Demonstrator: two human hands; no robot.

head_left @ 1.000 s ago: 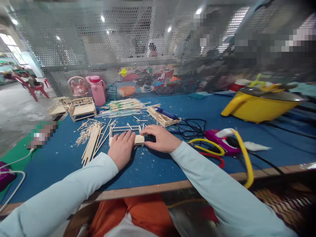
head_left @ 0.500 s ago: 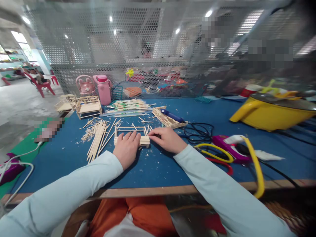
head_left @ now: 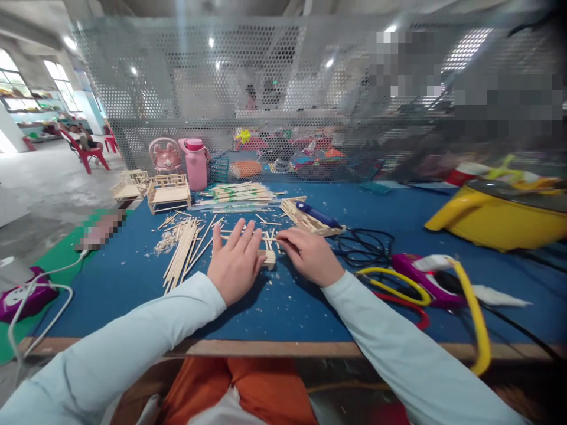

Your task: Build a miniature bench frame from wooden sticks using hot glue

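Observation:
A small frame built of thin wooden sticks lies on the blue table in front of me. My left hand is over it, palm down with fingers stretched and spread, hiding most of it. At the frame's right end, my right hand has its thumb and fingers pinched together; what they hold, if anything, is too small to make out. Left of the frame is a bundle of loose sticks beside a heap of short offcuts.
Two finished-looking stick chairs stand at the back left, near a pink bottle. A blue glue gun rests on a stick piece. Yellow-handled scissors, a purple power strip and a yellow pot occupy the right.
My left hand's fingers have lifted and spread apart over the stick frame. My right hand stays pinched at the frame's right end. The whole view has shifted slightly.

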